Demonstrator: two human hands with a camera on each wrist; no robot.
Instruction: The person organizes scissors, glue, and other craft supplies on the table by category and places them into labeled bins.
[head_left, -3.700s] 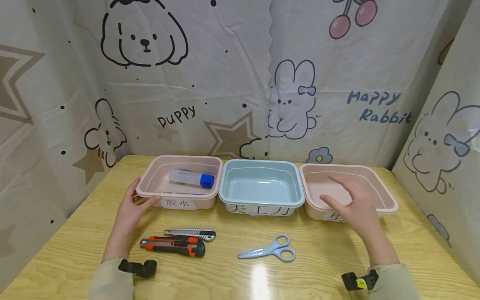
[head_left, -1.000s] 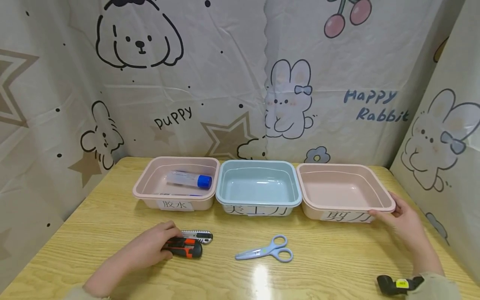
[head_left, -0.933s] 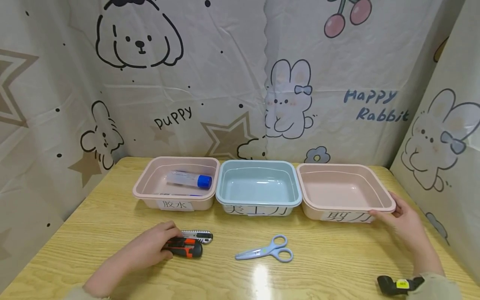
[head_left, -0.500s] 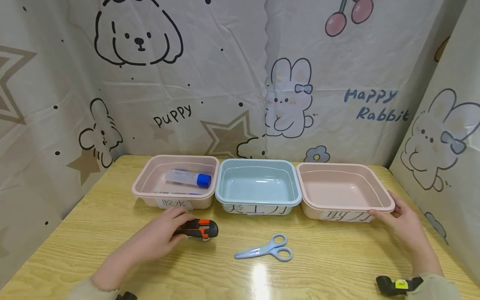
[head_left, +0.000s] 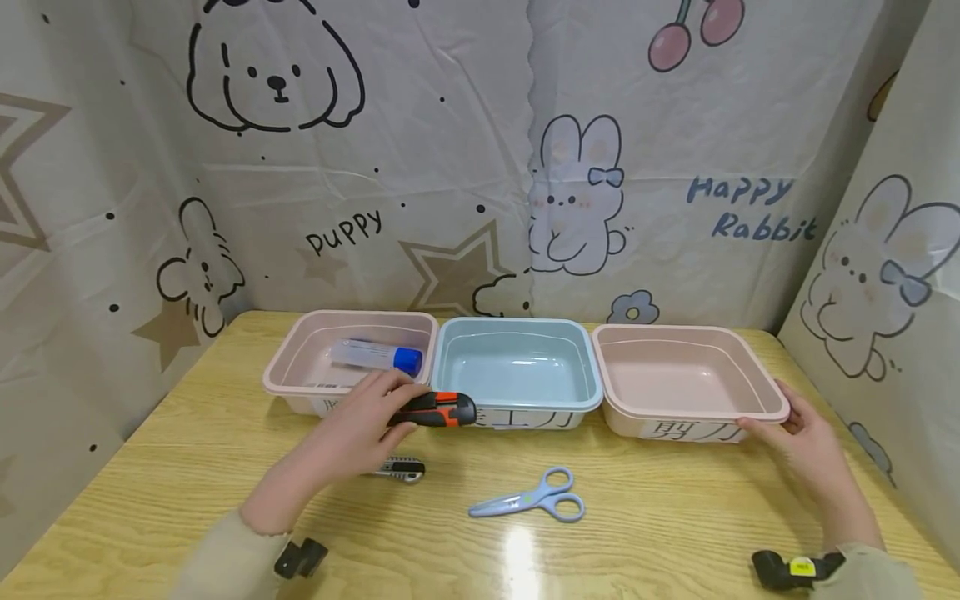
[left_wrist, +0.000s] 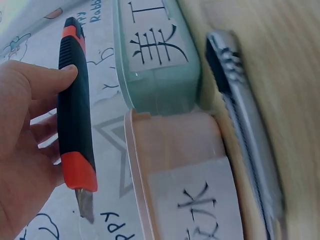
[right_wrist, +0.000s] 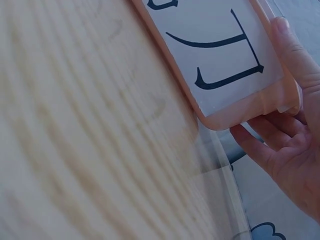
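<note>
My left hand [head_left: 367, 425] grips a black and orange utility knife [head_left: 442, 409], raised off the table in front of the blue bin [head_left: 517, 408]. In the left wrist view a short length of blade [left_wrist: 85, 205] sticks out of that knife [left_wrist: 75, 110]. A slimmer silver utility knife [head_left: 405, 469] lies on the table below the hand, partly covered by it. At the far right, my right hand [head_left: 806, 450] holds the near right corner of a pink bin [head_left: 690, 414], thumb on the front rim and fingers around the side.
Another pink bin [head_left: 300, 390] on the left contains a clear tube with a blue cap [head_left: 407, 361]. The three labelled bins stand in a row along the back. Blue scissors [head_left: 532, 498] lie on the table [head_left: 637, 533]. A printed curtain [head_left: 450, 125] hangs behind.
My left hand left the left bin, took the black and orange utility knife and lifted it up and rightward toward the blue bin. My right hand moved to the right bin's corner and stays there.
</note>
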